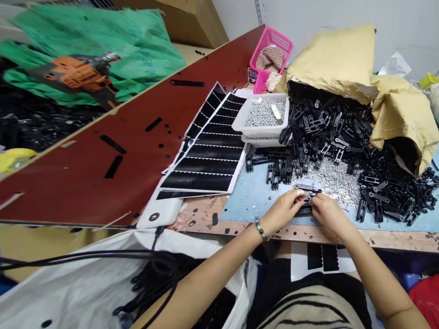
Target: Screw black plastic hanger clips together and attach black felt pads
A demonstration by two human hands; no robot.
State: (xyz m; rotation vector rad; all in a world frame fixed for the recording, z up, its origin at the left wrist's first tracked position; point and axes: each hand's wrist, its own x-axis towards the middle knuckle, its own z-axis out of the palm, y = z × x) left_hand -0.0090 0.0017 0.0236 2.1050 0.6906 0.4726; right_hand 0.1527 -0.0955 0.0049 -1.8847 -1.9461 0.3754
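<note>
My left hand (287, 204), a beaded bracelet at its wrist, is closed in a pinch near the table's front edge. Something white covers one of its fingertips. Close beside it, my right hand (324, 209) is closed too, its fingertips almost meeting the left ones. Between them is a small black plastic part, partly hidden by the fingers. Another black slotted link (307, 187) lies just beyond the fingertips. Behind the hands spreads a pile of small silver screw-like pieces (338, 183), with a heap of black plastic links (308, 132) around it.
White tubs of silver pieces (252, 122) stand behind, left of torn paper sacks (338, 59). Sheets with black strips (202, 169) lie leftward against a red-brown board (147, 132). Beyond it, an orange power drill (78, 75) rests on green sacking. Pink baskets (269, 41) stand at the back.
</note>
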